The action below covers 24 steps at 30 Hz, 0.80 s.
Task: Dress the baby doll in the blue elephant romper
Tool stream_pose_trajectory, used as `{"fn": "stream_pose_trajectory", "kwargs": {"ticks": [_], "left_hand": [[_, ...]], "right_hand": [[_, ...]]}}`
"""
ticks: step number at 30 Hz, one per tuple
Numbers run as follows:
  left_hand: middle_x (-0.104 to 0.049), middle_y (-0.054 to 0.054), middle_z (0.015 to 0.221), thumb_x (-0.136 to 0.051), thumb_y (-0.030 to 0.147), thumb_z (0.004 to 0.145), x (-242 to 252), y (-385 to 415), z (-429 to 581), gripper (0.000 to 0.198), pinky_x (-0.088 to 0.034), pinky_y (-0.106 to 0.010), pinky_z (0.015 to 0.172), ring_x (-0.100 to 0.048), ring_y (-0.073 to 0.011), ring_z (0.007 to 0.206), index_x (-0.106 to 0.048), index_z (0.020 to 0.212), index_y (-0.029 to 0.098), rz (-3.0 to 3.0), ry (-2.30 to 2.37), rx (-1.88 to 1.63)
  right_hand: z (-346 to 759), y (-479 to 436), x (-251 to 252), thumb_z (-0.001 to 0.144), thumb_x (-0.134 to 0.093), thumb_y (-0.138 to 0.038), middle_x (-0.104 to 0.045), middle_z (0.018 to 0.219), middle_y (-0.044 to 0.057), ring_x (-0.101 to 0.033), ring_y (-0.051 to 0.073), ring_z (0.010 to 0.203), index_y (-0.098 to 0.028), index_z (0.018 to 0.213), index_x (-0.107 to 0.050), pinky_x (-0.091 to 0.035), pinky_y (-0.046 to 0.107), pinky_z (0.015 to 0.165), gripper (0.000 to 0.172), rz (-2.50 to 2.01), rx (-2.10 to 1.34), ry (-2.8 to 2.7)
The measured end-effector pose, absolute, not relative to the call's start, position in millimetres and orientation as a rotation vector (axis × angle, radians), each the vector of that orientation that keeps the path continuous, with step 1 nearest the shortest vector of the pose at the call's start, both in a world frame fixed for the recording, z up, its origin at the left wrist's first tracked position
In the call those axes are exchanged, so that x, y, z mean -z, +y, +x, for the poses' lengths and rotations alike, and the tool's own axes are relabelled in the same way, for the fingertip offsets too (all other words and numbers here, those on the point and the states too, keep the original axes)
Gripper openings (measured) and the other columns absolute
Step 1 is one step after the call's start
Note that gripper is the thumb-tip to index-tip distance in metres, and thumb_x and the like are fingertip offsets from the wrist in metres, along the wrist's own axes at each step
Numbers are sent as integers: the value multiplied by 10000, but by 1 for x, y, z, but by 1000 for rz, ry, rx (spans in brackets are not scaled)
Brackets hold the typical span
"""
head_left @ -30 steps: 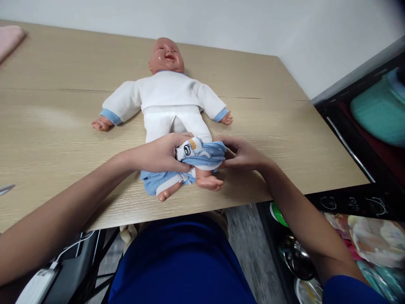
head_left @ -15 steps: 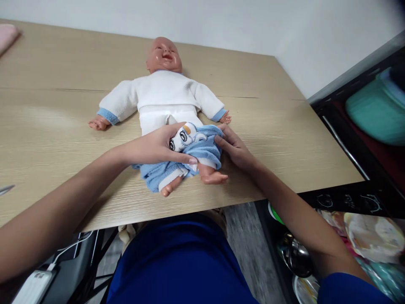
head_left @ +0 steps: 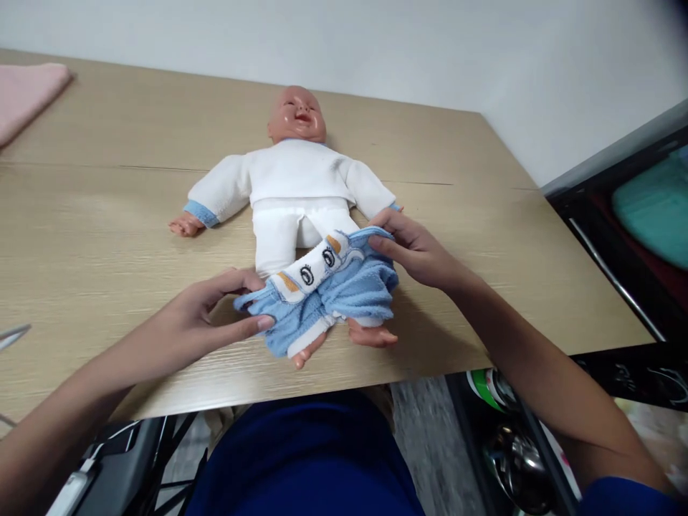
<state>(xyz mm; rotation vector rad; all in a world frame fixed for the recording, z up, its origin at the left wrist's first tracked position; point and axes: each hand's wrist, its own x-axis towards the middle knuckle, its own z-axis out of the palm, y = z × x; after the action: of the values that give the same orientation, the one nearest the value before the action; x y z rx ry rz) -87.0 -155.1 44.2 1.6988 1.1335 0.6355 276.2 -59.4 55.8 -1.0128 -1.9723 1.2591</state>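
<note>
A baby doll (head_left: 301,172) in a white top with blue cuffs lies on its back on the wooden table (head_left: 462,229), head away from me. Blue terry pants (head_left: 349,290) with an embroidered white face on the front are around its lower legs, and both feet stick out of the leg openings. My left hand (head_left: 215,315) pinches the waistband at its left end between thumb and fingers. At the right end, my right hand (head_left: 413,247) grips the waistband too. The doll's white cloth thighs show bare above the pants.
A pink cloth (head_left: 32,97) lies at the table's far left. To the right stands a dark shelf with a teal item (head_left: 656,208). Below the table's right edge are a metal bowl (head_left: 519,459) and a green-and-white container (head_left: 486,390). A white power bank (head_left: 72,491) with a cable sits lower left.
My left hand has moved from the middle of the pants to the left end of the waistband. The waistband is now spread wide, with its front face fully visible. My view has shifted slightly.
</note>
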Motion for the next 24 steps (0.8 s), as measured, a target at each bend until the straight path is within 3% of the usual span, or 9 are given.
{"fn": "stream_pose_trajectory", "kwargs": {"ticks": [2,6,8,10,12,14,18,21,24], "left_hand": [[-719,-46,1236,-784,474,1033,-39,-152,-87,159,-538,-439,1077,-668,-290,1235,-757,1110,337,1687,1135,-743],[-624,-77,1491,-673,461,1101,-28,-143,-81,153,-344,-565,1354,-518,-324,1535,-735,1144,328,1759,1239,-999],[-644,-83,1454,-646,489,1113,-23,-137,-76,189,-440,-528,1288,-562,-315,1479,-701,1142,311,1696,1239,-1042],[-689,-67,1226,-631,531,1117,-17,-127,-71,243,-569,-415,1046,-664,-272,1205,-655,1125,290,1606,1275,-1094],[-614,-12,946,-634,587,1104,-12,-113,-67,310,-517,-333,765,-601,-217,870,-613,1093,278,1540,1344,-1158],[-516,28,819,-657,640,1069,-8,-97,-62,373,-401,-315,636,-468,-189,712,-585,1086,274,1487,1361,-1177],[-501,30,824,-671,649,1027,-7,-81,-58,403,-408,-309,666,-455,-188,740,-577,1068,258,1422,1318,-1138],[-576,-7,986,-683,605,1021,-12,-90,-61,388,-507,-329,824,-570,-220,924,-588,1135,247,1515,1300,-1126],[-646,-60,1213,-848,550,907,-19,-100,-66,560,-545,-415,1019,-639,-291,1146,-545,1277,258,1792,1341,-1095]], "right_hand": [[270,-53,-53,1055,-672,-710,-579,902,4,-515,197,808,-274,1049,-661,-495,336,752,437,-1022,-1217,-1999],[259,-45,-42,1054,-616,-768,-648,1058,49,-598,245,1004,-268,1060,-640,-524,380,925,501,-985,-1024,-1977],[255,-39,-36,1065,-593,-768,-608,965,30,-575,233,908,-270,1038,-609,-512,376,859,499,-1026,-933,-1969],[249,-31,-29,1065,-585,-775,-496,831,-14,-487,209,761,-279,1015,-566,-466,361,741,499,-1061,-938,-1935],[242,-20,-19,1039,-603,-803,-437,805,-32,-448,200,733,-282,997,-539,-446,355,722,527,-1028,-1003,-1875],[234,-10,-10,999,-624,-841,-464,835,-28,-473,203,779,-277,993,-546,-467,355,770,569,-979,-1062,-1832],[227,-4,-6,991,-667,-787,-572,902,-9,-552,218,882,-258,990,-598,-492,362,859,534,-971,-1092,-1829],[232,-13,-17,1026,-714,-630,-667,994,18,-623,229,954,-239,1056,-674,-501,374,910,394,-975,-1038,-1898],[236,-19,-30,963,-813,-545,-705,1080,61,-654,277,1054,-238,1069,-709,-498,435,1015,341,-963,-781,-2014]]}}
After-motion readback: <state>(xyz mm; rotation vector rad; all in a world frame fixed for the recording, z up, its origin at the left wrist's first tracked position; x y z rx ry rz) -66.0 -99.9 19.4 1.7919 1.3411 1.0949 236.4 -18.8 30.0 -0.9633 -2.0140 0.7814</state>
